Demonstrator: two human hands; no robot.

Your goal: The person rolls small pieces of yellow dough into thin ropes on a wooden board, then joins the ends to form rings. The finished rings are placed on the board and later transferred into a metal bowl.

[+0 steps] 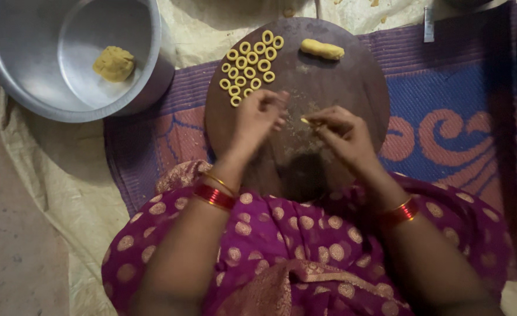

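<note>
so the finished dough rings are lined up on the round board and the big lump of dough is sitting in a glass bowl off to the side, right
Not quite: the head view shows the dough lump in a metal bowl, not a glass one. The rest holds: the dough rings lie clustered on the round board, with the bowl off to the side.

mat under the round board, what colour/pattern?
Purple and blue mat with salmon-pink swirl motifs, clearest in the head view.

Purple patterned mat (445, 117), cream sheet (65, 181), bare floor (12, 246); dim light.
</note>
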